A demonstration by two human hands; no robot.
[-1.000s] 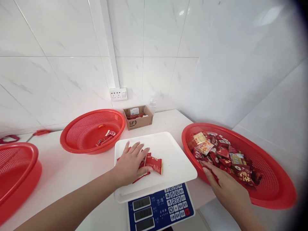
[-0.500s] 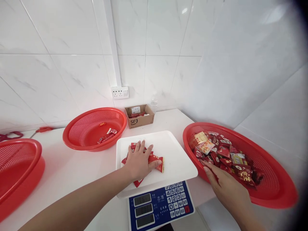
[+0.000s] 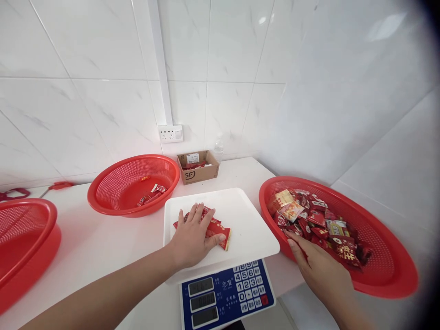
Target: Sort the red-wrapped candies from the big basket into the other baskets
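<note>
My left hand [image 3: 192, 238] lies over several red snack packets [image 3: 220, 229] on the white tray [image 3: 254, 233] of a digital scale [image 3: 227, 293]. Its fingers are stretched out and apart, with the thumb across one gold-edged packet; other packets are partly hidden beneath the palm. At the near left rim of a red perforated basket [image 3: 388, 247], my right hand [image 3: 319, 266] is closed on the edge. Its thumb shows outside, while some fingers are hidden. Many mostly red wrapped snacks [image 3: 316, 220] are heaped in that basket.
A second red basket [image 3: 110, 188], holding a few packets, stands behind left. Another red basket [image 3: 27, 243] is at the left edge, near scissors [image 3: 15, 194]. A small cardboard box [image 3: 201, 174] with packets sits by the wall, below a socket [image 3: 171, 133].
My left hand has drawn slightly toward me and left, its fingers a little closer together. The packets beneath have shifted and turned into a tighter group. My right hand stays at the basket rim.
</note>
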